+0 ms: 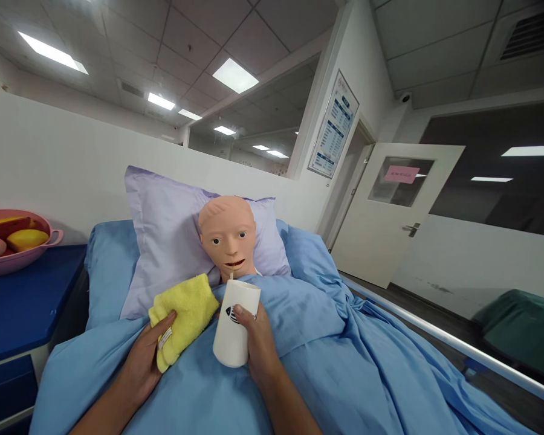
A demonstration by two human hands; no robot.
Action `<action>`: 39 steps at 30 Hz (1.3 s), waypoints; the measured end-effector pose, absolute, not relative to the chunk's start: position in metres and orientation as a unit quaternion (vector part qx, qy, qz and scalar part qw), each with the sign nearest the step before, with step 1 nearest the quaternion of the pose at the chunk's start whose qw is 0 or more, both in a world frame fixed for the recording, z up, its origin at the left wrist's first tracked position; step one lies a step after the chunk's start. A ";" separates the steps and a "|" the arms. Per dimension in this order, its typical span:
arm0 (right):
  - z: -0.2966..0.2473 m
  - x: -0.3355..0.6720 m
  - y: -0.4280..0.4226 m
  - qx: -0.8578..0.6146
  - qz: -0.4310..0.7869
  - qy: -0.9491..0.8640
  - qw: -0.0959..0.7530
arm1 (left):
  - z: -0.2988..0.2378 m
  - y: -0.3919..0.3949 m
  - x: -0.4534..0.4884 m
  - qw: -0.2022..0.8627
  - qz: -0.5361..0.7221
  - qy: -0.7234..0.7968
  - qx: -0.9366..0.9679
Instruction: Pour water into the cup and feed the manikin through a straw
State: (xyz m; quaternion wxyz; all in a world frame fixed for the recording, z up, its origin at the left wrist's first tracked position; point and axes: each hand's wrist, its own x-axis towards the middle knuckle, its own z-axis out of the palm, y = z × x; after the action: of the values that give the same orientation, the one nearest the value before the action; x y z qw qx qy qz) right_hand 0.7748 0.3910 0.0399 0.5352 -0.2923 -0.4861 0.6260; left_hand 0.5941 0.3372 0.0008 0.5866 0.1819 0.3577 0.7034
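Note:
My right hand is wrapped round a white cup with a dark printed mark, tilted a little. A thin straw rises from the cup to the slightly parted mouth of a patient manikin; whether its tip is inside the lips is hard to tell. My left hand grips a folded yellow towel with a small white label, held just left of the cup below the manikin's chin. The manikin's head rests on a lilac pillow, and a blue quilt covers the body.
To the left, a blue-topped bedside cabinet carries a pink basket of fruit. A metal bed rail runs along the right side. Beyond it are an open door and a dark green covered object.

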 end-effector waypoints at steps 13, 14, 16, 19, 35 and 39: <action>0.043 0.775 0.389 -0.291 0.628 -0.486 0.534 | 0.001 0.337 0.594 0.586 0.704 0.355 0.185; 0.043 0.775 0.389 -0.292 0.628 -0.485 0.534 | 0.001 0.337 0.594 0.585 0.705 0.356 0.183; 0.043 0.775 0.389 -0.293 0.629 -0.484 0.534 | 0.001 0.337 0.594 0.584 0.705 0.360 0.182; 0.042 0.774 0.389 -0.289 0.628 -0.486 0.534 | 0.001 0.336 0.594 0.582 0.705 0.361 0.185; 0.046 0.774 0.384 -0.294 0.618 -0.488 0.541 | 0.005 0.335 0.596 0.579 0.706 0.365 0.184; 0.047 0.774 0.382 -0.295 0.617 -0.489 0.542 | 0.004 0.336 0.596 0.580 0.704 0.363 0.192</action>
State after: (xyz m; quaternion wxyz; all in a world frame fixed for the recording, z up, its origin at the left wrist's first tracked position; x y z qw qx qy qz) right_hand 0.7737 0.3823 0.0469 0.5416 -0.2948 -0.4891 0.6169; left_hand 0.5958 0.3355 0.0042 0.5796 0.1918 0.3625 0.7041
